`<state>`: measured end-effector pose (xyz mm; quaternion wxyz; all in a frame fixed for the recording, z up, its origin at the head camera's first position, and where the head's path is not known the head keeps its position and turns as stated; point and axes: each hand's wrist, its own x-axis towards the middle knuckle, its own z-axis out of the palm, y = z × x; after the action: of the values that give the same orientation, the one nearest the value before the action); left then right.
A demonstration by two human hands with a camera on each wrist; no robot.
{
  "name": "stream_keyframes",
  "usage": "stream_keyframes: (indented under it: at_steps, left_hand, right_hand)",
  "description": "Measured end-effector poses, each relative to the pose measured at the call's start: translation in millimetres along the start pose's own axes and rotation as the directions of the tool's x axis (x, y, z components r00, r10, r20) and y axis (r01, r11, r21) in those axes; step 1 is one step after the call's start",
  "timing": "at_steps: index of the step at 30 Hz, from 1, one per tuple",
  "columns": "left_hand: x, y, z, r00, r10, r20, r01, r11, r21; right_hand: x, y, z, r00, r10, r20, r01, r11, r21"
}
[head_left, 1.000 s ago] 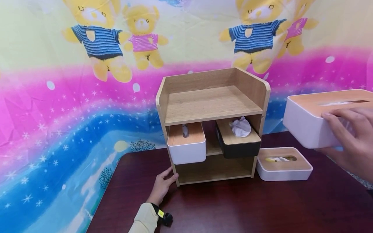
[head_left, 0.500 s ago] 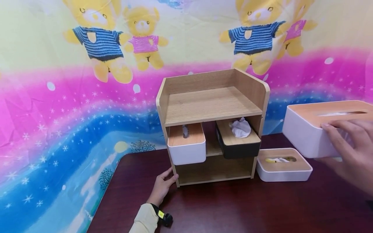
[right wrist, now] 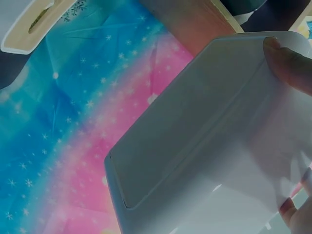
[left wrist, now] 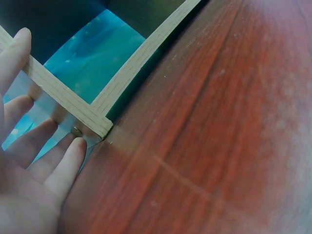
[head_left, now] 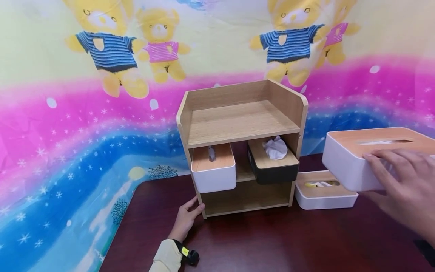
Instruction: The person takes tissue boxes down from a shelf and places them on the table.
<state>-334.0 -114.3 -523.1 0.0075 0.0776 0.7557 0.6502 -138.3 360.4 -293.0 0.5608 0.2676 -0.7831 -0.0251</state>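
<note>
My right hand (head_left: 406, 185) holds a white tissue box (head_left: 346, 164) with a wood-look lid in the air at the right. In the right wrist view, the thumb is on the edge of the box's pale underside (right wrist: 195, 117). My left hand (head_left: 186, 219) touches the lower left side of a small wooden desk shelf (head_left: 242, 119). In the left wrist view, the left fingers (left wrist: 63, 165) lie along the outer panel and the thumb is by its front edge. On the middle shelf sit a white tissue box (head_left: 214, 179) and a black tissue box (head_left: 276, 173) with tissue sticking out.
A lower white tissue box (head_left: 326, 202) with something yellow in its slot stands on the dark red table (head_left: 272, 241), right of the shelf. The held box partly covers it. Behind hangs a bear-printed cloth (head_left: 156, 113). The bottom compartment (head_left: 246, 198) is below the two shelved boxes.
The box in my right hand has come down, and my view has shifted slightly right. My left hand stays at the shelf's side; the shelved boxes have not moved.
</note>
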Motion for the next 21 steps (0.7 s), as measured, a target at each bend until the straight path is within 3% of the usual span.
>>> stream_keyframes:
  at_steps: [6,21]
  left_hand:
    - [0.5,-1.1,-0.3,1.0,0.002,0.016,-0.002,1.0,0.01]
    - [1.0,1.5,-1.1,1.0,0.011,0.011,-0.011,1.0,0.013]
  right_hand:
    - [-5.6,-4,3,0.999,0.005,-0.034,-0.006,1.0,-0.006]
    - [-29.9,-8,10,1.0,0.011,0.023,-0.011,1.0,0.027]
